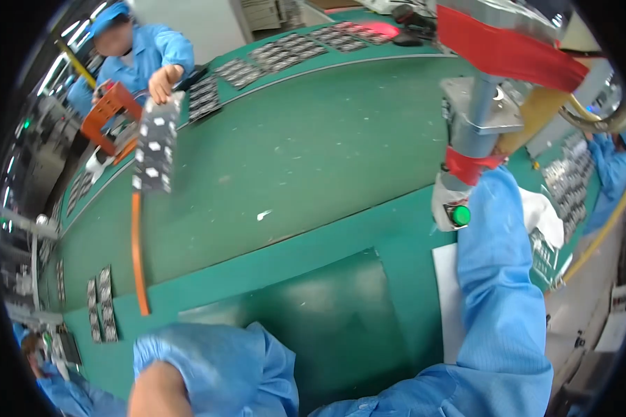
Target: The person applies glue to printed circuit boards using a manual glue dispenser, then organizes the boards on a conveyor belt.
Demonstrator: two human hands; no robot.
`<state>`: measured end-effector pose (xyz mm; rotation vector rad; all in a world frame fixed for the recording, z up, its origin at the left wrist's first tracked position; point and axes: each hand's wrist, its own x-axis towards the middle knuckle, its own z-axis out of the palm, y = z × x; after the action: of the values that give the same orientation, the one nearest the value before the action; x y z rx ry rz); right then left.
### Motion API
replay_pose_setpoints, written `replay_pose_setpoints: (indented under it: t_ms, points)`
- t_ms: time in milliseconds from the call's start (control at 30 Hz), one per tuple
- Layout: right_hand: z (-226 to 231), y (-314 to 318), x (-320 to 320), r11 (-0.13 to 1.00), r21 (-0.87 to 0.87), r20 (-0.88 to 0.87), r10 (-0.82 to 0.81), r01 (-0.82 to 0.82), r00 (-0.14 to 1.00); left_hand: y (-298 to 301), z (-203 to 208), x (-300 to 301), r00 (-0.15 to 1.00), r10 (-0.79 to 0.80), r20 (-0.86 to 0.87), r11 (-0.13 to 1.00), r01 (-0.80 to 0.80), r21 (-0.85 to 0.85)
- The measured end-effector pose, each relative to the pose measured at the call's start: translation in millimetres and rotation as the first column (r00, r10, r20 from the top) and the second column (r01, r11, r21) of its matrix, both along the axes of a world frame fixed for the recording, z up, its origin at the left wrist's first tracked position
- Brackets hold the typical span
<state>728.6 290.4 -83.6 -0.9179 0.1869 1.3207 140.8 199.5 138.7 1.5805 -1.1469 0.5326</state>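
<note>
At the lower left edge, my left hand (161,390) comes out of a blue sleeve, over the near table edge. Its fingers are cut off by the frame, and nothing shows in it. My right arm (499,271) reaches forward to a grey post (483,104) wrapped in red tape. Where the sleeve ends at the post, the right hand is hidden, so whatever it touches cannot be seen. Beside that sleeve sits a green push button (460,215) on a pale box. A dark green mat (327,313) lies in front of me.
Across the green table (313,146), a co-worker's hand (163,83) holds a black panel with white squares (156,149). An orange strip (138,254) runs below it. Several dark board strips (106,306) lie left; more panels (285,52) line the far side. An orange rack (108,115) stands there.
</note>
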Motion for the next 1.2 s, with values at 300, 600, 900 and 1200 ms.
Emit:
replay_pose_setpoints:
  t_ms: [300, 600, 900, 1200]
  points:
    - [-46, 14, -84, 0.984, 0.118, 0.921, -0.056, 0.137, -0.386, 37, -12, -66, 0.772, 0.634, 0.051, 0.458, -0.322, -0.829]
    - [-24, 14, -102, 0.965, 0.199, 0.752, -0.04, 0.168, -0.658, 196, -171, -140, -0.55, 0.73, -0.405, -0.585, -0.81, 0.046]
    - [2, -15, -108, 0.911, 0.307, 0.931, -0.348, 0.275, 0.112, 240, -255, -161, -0.932, 0.362, 0.01, -0.693, -0.262, 0.672]
    - [-18, -16, -104, 0.895, 0.299, 0.944, -0.327, 0.332, 0.033, 155, -175, -87, -0.794, 0.604, -0.069, -0.693, -0.566, 0.446]
